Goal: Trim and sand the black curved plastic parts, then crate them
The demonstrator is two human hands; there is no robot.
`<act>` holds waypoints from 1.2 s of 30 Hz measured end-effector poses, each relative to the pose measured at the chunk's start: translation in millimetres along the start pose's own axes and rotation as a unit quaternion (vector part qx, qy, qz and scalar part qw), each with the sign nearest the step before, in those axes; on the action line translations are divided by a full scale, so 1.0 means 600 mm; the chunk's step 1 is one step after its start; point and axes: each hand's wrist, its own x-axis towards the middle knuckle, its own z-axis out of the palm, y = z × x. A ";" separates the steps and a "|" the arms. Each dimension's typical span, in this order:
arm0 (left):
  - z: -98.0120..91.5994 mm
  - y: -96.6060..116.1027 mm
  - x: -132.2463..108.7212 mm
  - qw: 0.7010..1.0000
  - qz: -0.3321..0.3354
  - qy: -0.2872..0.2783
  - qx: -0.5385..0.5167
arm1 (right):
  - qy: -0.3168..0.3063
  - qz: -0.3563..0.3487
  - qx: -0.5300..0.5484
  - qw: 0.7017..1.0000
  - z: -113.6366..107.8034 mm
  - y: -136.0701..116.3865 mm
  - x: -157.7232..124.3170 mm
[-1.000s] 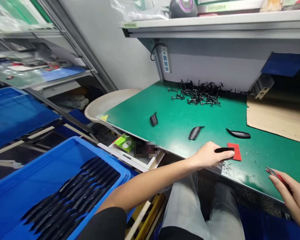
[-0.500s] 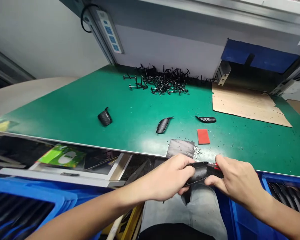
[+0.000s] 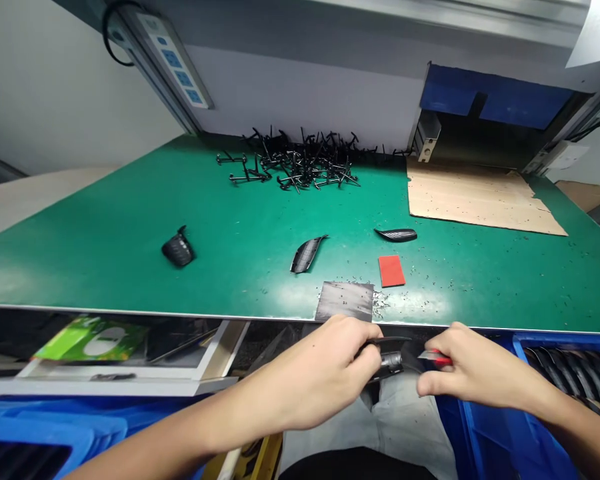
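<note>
The left hand (image 3: pixel 315 372) curls closed around a black curved piece (image 3: pixel 387 363), thumb on top and fingers beneath, and the right hand (image 3: pixel 480 369) pinches a red-handled craft knife (image 3: pixel 436 359) between thumb and fingers. The piece's long axis lies nearly level, its free end pointing right toward the knife, whose blade points left. Blur hides whether they touch. Both sit just past the front edge of the green-topped counter (image 3: pixel 95 227), above the person's lap. A scrap of dark sheet (image 3: pixel 345 301) overhangs that edge just ahead of the hands, beside a red pad (image 3: pixel 391 271). A blue crate (image 3: pixel 485 417) of black strips (image 3: pixel 570 373) sits below the right hand
</note>
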 end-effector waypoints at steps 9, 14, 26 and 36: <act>-0.012 0.016 0.116 0.994 0.061 -0.047 0.079 | 0.211 -0.012 0.226 0.951 -0.008 0.041 0.023; -0.016 -0.015 0.275 0.970 0.005 0.154 0.186 | 0.405 0.127 0.032 0.905 -0.028 0.106 0.039; -0.048 -0.020 0.215 0.987 -0.001 0.011 -0.158 | 0.351 0.022 -0.089 0.932 -0.045 0.076 -0.020; -0.010 0.023 0.055 0.902 -0.135 -0.167 -0.374 | 0.359 -0.085 -0.318 0.873 0.003 -0.022 -0.005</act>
